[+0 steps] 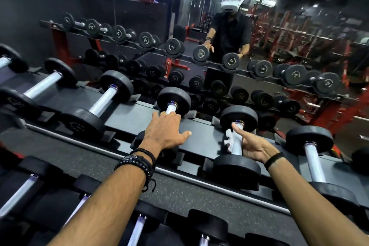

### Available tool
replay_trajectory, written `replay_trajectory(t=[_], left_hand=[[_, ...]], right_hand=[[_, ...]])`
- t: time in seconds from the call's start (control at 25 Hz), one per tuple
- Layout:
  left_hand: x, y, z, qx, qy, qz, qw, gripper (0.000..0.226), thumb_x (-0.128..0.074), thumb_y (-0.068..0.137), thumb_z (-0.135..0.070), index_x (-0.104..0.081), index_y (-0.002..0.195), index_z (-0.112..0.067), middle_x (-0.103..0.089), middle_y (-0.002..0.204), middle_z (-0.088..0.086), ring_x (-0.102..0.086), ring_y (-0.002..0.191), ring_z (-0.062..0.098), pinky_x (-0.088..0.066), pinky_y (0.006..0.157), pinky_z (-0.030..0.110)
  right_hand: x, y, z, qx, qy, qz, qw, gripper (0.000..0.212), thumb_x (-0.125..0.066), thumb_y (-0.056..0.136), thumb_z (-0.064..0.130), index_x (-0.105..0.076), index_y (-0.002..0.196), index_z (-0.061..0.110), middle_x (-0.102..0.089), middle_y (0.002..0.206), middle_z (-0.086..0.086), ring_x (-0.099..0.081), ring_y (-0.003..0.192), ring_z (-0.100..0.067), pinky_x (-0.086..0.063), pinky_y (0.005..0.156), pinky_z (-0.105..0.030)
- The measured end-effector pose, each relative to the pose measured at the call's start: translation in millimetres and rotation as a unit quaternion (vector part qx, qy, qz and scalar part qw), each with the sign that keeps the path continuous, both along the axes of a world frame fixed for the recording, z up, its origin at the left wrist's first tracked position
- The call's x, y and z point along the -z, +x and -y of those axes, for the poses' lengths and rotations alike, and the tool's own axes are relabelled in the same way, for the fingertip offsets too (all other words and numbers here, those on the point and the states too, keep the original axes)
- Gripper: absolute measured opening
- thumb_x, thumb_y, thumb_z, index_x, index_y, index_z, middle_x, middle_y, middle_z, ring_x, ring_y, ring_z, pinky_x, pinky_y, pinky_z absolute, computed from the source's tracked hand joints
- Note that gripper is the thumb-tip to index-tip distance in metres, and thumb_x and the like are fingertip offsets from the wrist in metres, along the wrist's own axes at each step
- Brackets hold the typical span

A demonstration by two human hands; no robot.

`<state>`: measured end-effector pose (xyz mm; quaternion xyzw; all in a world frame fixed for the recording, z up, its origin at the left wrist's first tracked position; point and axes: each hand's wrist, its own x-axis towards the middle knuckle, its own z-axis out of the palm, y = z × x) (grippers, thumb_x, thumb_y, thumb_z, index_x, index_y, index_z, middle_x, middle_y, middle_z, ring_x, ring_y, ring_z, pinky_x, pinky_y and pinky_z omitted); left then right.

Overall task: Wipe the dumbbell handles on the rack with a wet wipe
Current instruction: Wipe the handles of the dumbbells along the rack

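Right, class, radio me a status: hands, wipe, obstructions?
Right hand grips wet wipe round dumbbell handle. Left hand rests on neighbouring dumbbell. Nothing blocking.

Single view only, so no overlap with a second camera to record. Camera sat on the person's head, wide-angle, looking forward and steeply down over both forearms. Straight edges bowed toward the frame borders. It stood close over the dumbbell rack [201,132], whose top tier crossed the middle of frame on a diagonal from upper left to lower right, with a lower tier along the bottom edge. Upper half of frame faced a wall mirror [299,32], which showed the headset from the front.
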<state>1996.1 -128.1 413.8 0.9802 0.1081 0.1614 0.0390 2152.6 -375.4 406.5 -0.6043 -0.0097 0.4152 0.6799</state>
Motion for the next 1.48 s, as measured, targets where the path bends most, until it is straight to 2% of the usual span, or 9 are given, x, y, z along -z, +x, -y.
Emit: replay_trajectory(t=[0.24, 0.36, 0.48, 0.72, 0.8, 0.96, 1.16, 1.32, 1.48], left_hand=[[0, -2, -1, -0.007, -0.004, 0.028, 1.0, 0.052, -0.045, 0.087, -0.064, -0.059, 0.107, -0.019, -0.06, 0.104, 0.001, -0.055, 0.089, 0.021, -0.037, 0.09, 0.04], [2, -1, -1, -0.008, -0.005, 0.024, 1.0, 0.051, -0.045, 0.086, -0.065, -0.058, 0.105, -0.019, -0.059, 0.103, 0.001, -0.054, 0.088, 0.022, -0.037, 0.091, 0.042], [1, 0, 0, -0.011, 0.003, 0.022, 1.0, 0.05, -0.044, 0.086, -0.065, -0.057, 0.102, -0.018, -0.06, 0.101, 0.002, -0.053, 0.088, 0.022, -0.038, 0.091, 0.042], [0, -2, 0, -0.006, -0.001, 0.021, 1.0, 0.053, -0.045, 0.086, -0.065, -0.06, 0.107, -0.019, -0.061, 0.102, 0.0, -0.055, 0.089, 0.021, -0.038, 0.091, 0.04], [-1, -2, -1, -0.006, -0.011, 0.031, 0.999, 0.053, -0.047, 0.086, -0.065, -0.061, 0.107, -0.018, -0.063, 0.099, 0.0, -0.056, 0.088, 0.021, -0.039, 0.09, 0.039], [5, 1, -2, -0.007, -0.008, 0.053, 0.999, 0.054, -0.045, 0.084, -0.067, -0.062, 0.103, -0.019, -0.064, 0.092, 0.001, -0.057, 0.084, 0.022, -0.04, 0.088, 0.041], [6, 1, -3, -0.01, -0.002, 0.048, 0.999, 0.057, -0.038, 0.082, -0.07, -0.061, 0.098, -0.021, -0.062, 0.083, -0.001, -0.056, 0.079, 0.02, -0.041, 0.086, 0.04], [4, 0, -3, -0.01, -0.002, 0.041, 0.999, 0.062, -0.032, 0.08, -0.071, -0.062, 0.1, -0.021, -0.062, 0.085, -0.002, -0.055, 0.081, 0.019, -0.041, 0.087, 0.04], [4, 0, -4, -0.007, -0.006, 0.04, 0.999, 0.064, -0.031, 0.079, -0.072, -0.063, 0.103, -0.021, -0.063, 0.086, -0.002, -0.055, 0.082, 0.019, -0.041, 0.088, 0.04]], right_hand=[[-2, -8, -19, 0.064, -0.114, 0.086, 0.988, 0.009, -0.064, 0.083, 0.0, -0.059, 0.078, 0.006, -0.057, 0.059, -0.006, -0.054, 0.04, -0.012, -0.053, 0.047, -0.027], [-3, -29, 6, -0.038, -0.179, 0.145, 0.972, 0.006, -0.068, 0.084, 0.006, -0.066, 0.085, 0.0, -0.069, 0.072, -0.012, -0.064, 0.058, -0.017, -0.053, 0.056, -0.023], [-11, -35, 22, -0.065, -0.303, 0.233, 0.922, 0.026, -0.082, 0.073, 0.028, -0.064, 0.065, 0.012, -0.056, 0.057, -0.001, -0.047, 0.048, -0.012, -0.035, 0.043, -0.018], [-8, 0, 3, 0.222, -0.137, 0.225, 0.939, 0.047, -0.087, 0.066, 0.025, -0.041, 0.059, 0.022, -0.037, 0.056, 0.0, -0.031, 0.042, -0.009, -0.028, 0.035, -0.018], [-1, -6, 6, 0.216, -0.082, 0.181, 0.956, 0.029, -0.081, 0.072, 0.017, -0.052, 0.067, 0.016, -0.042, 0.059, 0.0, -0.033, 0.041, -0.006, -0.028, 0.034, -0.017], [10, -35, 44, 0.048, -0.164, 0.175, 0.97, 0.02, -0.081, 0.069, 0.011, -0.061, 0.07, 0.006, -0.058, 0.059, -0.005, -0.05, 0.046, -0.01, -0.041, 0.045, -0.018], [3, -25, 38, 0.176, -0.083, 0.18, 0.964, 0.018, -0.063, 0.077, -0.017, -0.057, 0.073, 0.0, -0.064, 0.06, -0.011, -0.06, 0.043, -0.011, -0.052, 0.048, -0.017], [-1, -6, 5, 0.294, -0.185, 0.43, 0.833, 0.014, -0.076, 0.075, 0.004, -0.065, 0.07, 0.01, -0.066, 0.066, -0.006, -0.061, 0.06, -0.017, -0.053, 0.063, -0.031], [0, -3, -6, 0.228, -0.275, 0.635, 0.685, 0.008, -0.068, 0.08, 0.008, -0.069, 0.072, 0.007, -0.063, 0.068, -0.005, -0.057, 0.064, -0.018, -0.044, 0.064, -0.03]])
